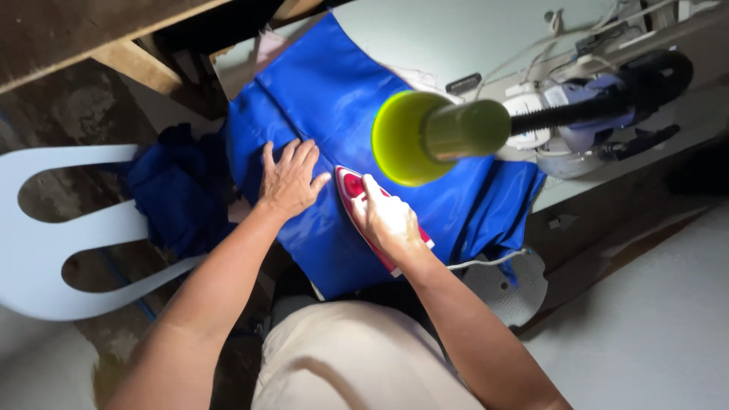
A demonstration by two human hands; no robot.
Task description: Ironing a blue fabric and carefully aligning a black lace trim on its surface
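A red and white iron [357, 199] is gripped by the right hand [389, 219], fingers closed round its handle, on blue fabric [334, 99] spread at centre frame. The left hand [288, 181] is pressed flat, fingers spread, at nine o'clock of the iron (just beside it). The cloth is best kept taut and fingers clear of the soleplate.

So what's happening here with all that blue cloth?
A person is ironing. Their right hand grips a red and white iron resting on a shiny blue fabric spread over a pale table. Their left hand lies flat on the fabric just beside the iron, holding it smooth near a seam. A yellow-green lamp on a flexible neck hangs over the work, a sewing machine sits at the far end, and more blue cloth is heaped by a white plastic chair.
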